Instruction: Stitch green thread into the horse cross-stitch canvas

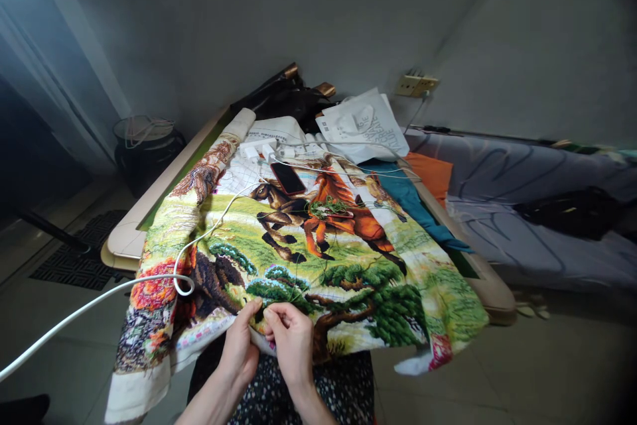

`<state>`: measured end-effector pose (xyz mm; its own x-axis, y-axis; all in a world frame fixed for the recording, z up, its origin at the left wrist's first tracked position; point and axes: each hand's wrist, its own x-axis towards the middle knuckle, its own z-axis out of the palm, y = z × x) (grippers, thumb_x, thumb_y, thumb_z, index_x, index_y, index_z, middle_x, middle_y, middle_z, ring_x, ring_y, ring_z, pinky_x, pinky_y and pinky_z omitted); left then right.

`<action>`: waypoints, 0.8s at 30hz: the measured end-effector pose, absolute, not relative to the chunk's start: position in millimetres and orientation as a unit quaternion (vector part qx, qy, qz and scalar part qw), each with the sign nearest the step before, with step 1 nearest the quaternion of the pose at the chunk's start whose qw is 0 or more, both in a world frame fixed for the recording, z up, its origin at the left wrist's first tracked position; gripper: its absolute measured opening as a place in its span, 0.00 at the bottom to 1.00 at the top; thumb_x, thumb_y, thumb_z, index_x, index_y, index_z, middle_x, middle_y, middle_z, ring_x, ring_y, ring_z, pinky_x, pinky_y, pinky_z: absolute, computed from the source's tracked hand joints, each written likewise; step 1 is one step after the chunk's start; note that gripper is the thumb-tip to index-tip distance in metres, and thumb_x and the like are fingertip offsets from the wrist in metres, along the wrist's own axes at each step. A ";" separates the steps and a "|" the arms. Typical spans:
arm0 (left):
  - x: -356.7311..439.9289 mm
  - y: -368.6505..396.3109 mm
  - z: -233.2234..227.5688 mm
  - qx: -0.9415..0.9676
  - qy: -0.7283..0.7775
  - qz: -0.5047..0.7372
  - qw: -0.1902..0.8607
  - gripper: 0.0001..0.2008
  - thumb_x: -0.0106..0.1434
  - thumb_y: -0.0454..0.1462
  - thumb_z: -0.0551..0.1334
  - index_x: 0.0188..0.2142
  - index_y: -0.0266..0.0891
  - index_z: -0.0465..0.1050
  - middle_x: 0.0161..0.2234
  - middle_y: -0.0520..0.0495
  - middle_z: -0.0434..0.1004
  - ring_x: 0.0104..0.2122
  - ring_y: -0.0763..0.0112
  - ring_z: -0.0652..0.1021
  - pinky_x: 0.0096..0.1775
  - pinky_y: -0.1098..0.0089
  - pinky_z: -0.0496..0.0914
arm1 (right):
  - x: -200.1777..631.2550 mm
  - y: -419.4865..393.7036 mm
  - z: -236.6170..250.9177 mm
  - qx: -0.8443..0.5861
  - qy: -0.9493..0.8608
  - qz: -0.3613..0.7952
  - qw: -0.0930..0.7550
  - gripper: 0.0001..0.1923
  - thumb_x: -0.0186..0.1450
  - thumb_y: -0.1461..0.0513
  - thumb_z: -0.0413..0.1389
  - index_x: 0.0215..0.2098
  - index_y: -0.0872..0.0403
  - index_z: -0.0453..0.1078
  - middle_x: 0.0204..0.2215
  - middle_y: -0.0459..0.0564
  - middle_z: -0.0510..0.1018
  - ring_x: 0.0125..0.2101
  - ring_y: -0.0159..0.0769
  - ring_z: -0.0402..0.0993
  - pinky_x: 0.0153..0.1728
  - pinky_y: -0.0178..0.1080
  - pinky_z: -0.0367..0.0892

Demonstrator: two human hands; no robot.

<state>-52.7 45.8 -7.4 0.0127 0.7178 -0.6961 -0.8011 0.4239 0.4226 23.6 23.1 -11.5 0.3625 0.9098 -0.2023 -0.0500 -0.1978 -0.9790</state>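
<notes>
A large cross-stitch cloth [239, 219] with horses and trees spreads over the table and hangs toward my lap. At its near edge, my left hand [239, 344] grips the fabric, thumb on top and fingers partly hidden below. Just to the right, my right hand [292, 342] is closed in a pinch, close to the left thumb over a stitched green tree. Whatever the pinch holds is too small to make out. A tangle of green thread [328, 207] lies on the horse picture. The cloth's left side is a rolled-up length [166, 266].
A phone [287, 178] and a white power strip [257, 148] rest on the cloth. One white cable [94, 302] loops across the left side. White paper bags [363, 123] and teal fabric [423, 206] lie farther back. A grey-covered sofa [488, 193] stands right.
</notes>
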 end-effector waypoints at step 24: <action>-53.8 44.1 -7.7 -0.032 0.457 0.512 0.727 0.05 0.56 0.29 0.65 0.33 0.32 0.79 0.30 0.44 0.83 0.33 0.64 0.82 0.43 0.64 0.75 | 123.1 56.9 98.9 -0.535 -0.440 0.377 0.615 0.12 0.65 0.53 0.54 0.29 0.51 0.64 0.17 0.40 0.67 0.12 0.27 0.57 0.16 0.33 0.56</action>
